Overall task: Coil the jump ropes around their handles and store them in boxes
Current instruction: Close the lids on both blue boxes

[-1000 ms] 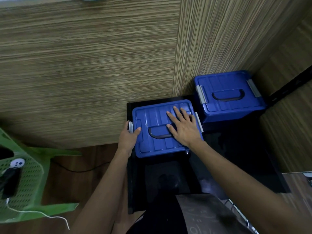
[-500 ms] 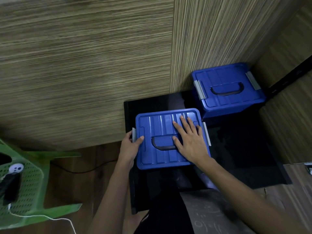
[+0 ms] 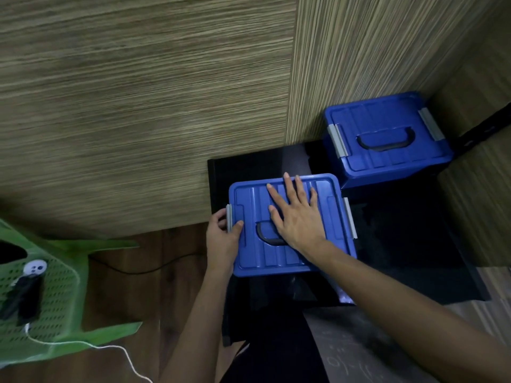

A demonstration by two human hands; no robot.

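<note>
A blue lidded box (image 3: 279, 255) with a dark carry handle and grey side latches sits on a black surface (image 3: 414, 244) below me. My right hand (image 3: 297, 215) lies flat on its lid, fingers straight and spread. My left hand (image 3: 222, 237) is at the box's left side, fingers curled around the grey latch (image 3: 229, 221) with the thumb on the lid edge. A second blue box (image 3: 387, 139), closed with both latches down, stands in the far right corner. No jump rope is visible.
Wood-grain wall panels close in behind and to the right. A green perforated plastic chair (image 3: 41, 294) at the left carries a dark device and a white cable (image 3: 83, 345). A black cable (image 3: 143, 268) runs across the wooden floor.
The near blue box has come toward me, away from the wall, with both hands staying on it. The left fingers now wrap the grey latch.
</note>
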